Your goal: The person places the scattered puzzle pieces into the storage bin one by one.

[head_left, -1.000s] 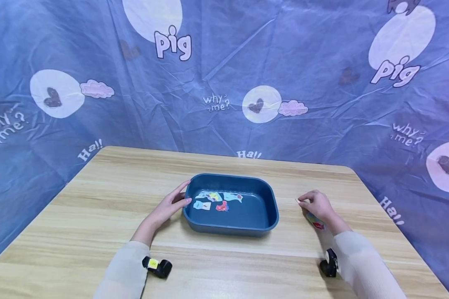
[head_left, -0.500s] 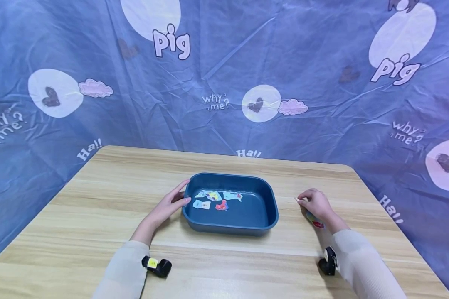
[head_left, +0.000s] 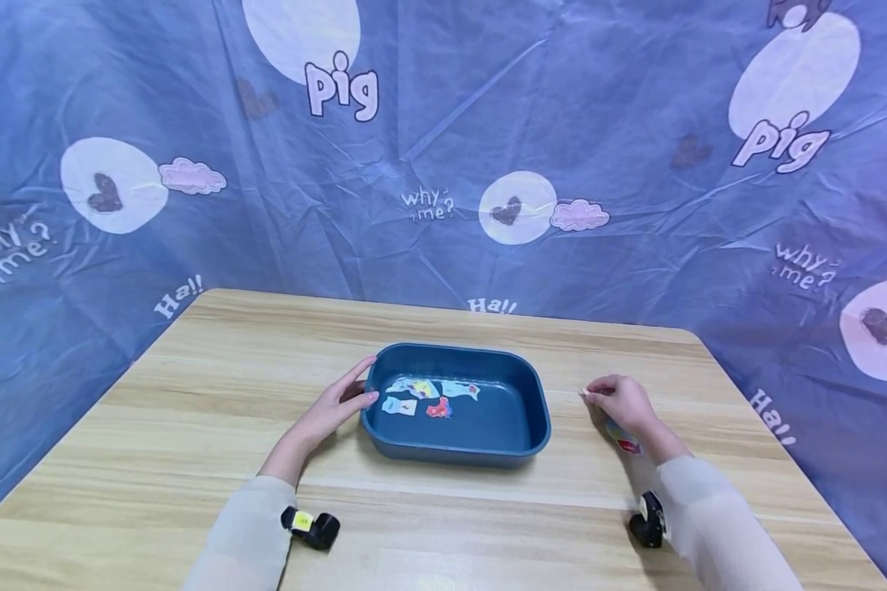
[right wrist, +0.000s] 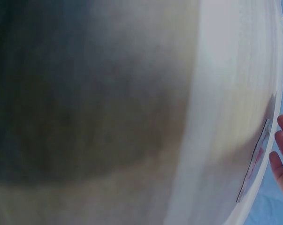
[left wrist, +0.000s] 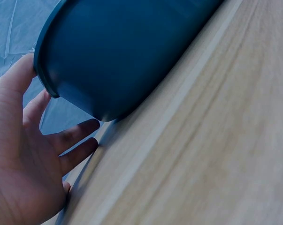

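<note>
A dark blue rectangular basin stands on the table with several flat, colourful printed pieces lying in its left half. At the basin's left end is my left hand, thumb and index fingertips at the rim. The left wrist view shows its other fingers spread and fairly straight below the rim. To the right of the basin, my right hand pinches a small white piece, mostly hidden by the fingertips. Partly under this hand lies another flat printed piece, with red and blue on it, seen almost edge-on in the right wrist view.
The wooden table ends at the back against a blue printed cloth. A black wrist camera sits on the left sleeve and another black camera on the right one.
The right hand's fingertips have shifted very slightly, with the small white piece between them. The left hand and the basin stay where they were.
</note>
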Demonstrator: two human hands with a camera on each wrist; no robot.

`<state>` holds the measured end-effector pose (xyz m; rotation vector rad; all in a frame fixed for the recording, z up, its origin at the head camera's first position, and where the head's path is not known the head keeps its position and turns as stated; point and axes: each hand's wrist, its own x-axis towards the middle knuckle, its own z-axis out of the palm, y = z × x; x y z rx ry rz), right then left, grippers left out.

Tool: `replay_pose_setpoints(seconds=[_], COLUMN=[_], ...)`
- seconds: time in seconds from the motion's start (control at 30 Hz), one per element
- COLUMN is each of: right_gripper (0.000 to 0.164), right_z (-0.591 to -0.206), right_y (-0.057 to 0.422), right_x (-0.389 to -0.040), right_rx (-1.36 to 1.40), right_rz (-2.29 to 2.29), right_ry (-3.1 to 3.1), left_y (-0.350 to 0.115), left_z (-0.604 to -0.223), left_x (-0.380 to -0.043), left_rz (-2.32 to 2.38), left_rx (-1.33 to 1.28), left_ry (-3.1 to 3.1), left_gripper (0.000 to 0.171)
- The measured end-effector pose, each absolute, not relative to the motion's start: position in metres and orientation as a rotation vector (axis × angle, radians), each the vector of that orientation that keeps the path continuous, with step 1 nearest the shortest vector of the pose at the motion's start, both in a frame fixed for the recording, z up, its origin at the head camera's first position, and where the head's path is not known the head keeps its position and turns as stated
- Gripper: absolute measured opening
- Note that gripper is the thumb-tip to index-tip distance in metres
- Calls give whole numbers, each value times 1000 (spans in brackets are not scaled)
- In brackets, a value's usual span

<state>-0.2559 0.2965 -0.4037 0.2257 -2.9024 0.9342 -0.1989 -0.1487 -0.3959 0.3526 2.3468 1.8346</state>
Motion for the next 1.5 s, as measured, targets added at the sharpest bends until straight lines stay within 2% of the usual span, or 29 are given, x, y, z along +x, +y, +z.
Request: replay_pose_setpoints(seconds=[0.47, 0.87, 1.5], right_gripper=[16, 22, 20], right_z=[-394, -377, -351], right_y=[279, 260, 220], right_x=[-259, -258, -253], right_rx=[336, 347, 408], right_rz=[977, 1081, 1351], right_ry=[-2783, -2731, -2532], left_y=[-148, -155, -153], left_z=[-397, -423, -417], left_x=[-199, -214, -212], left_rz=[1827, 1856, 1845], left_rx=[349, 357, 343], left_ry=[2351, 2350, 2345], left_gripper=[58, 59, 57])
